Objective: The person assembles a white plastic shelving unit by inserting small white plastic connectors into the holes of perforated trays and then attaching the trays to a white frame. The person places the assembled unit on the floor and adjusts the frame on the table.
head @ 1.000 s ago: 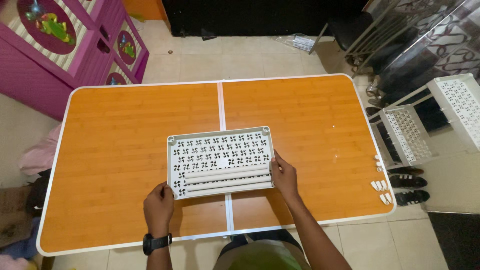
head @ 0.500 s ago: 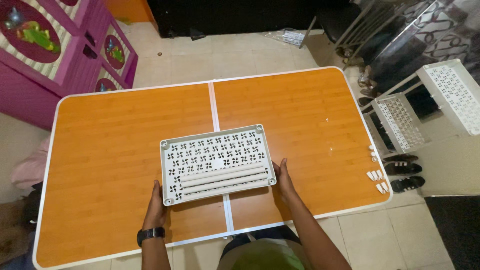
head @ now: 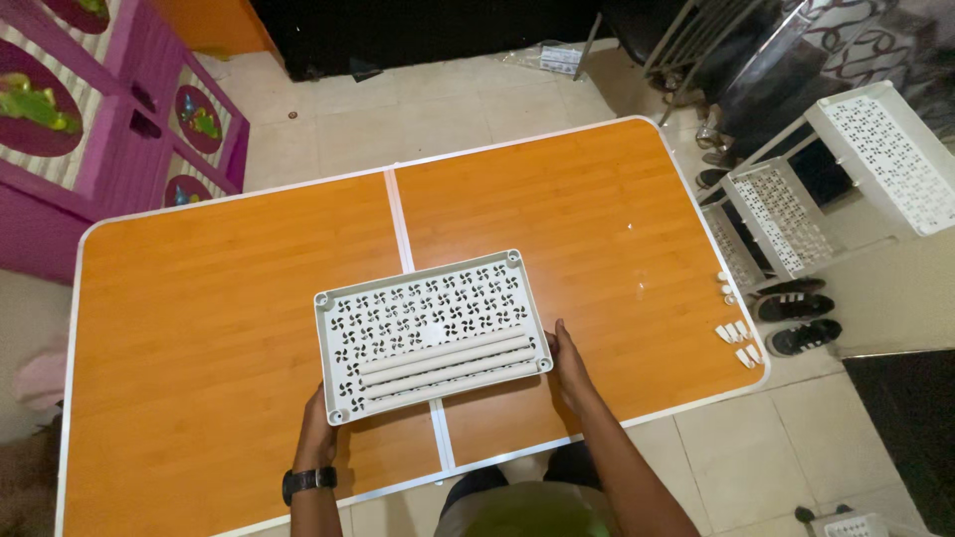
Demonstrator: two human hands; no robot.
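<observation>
1. A white plastic tray (head: 430, 333) with pinwheel-shaped cut-outs lies flat on the orange folding table (head: 199, 298), across the table's white middle seam and nearer the person's edge.
2. Inside the tray, along its near long side, lie three white tubes (head: 448, 363), side by side and parallel to that side. The remainder of the tray floor is bare.
3. The left hand (head: 316, 430) is at the tray's near left corner, fingers tucked against or under the rim; how far they curl cannot be told from this view. A black watch (head: 309, 480) sits on that wrist.
4. The right hand (head: 569, 365) rests at the tray's near right corner, fingers held together and laid against the short side wall, thumb touching the corner. Whether it grips the rim or only presses on it cannot be told.
5. Small white plastic caps (head: 736, 338) lie in a loose cluster at the right edge of the table, well apart from the tray.
6. On the floor to the right stands a white shelf rack (head: 846, 169) with perforated panels of the same kind; a pair of dark shoes (head: 796, 318) sits beside it.
7. A purple toy cabinet (head: 90, 129) stands at the far left.
</observation>
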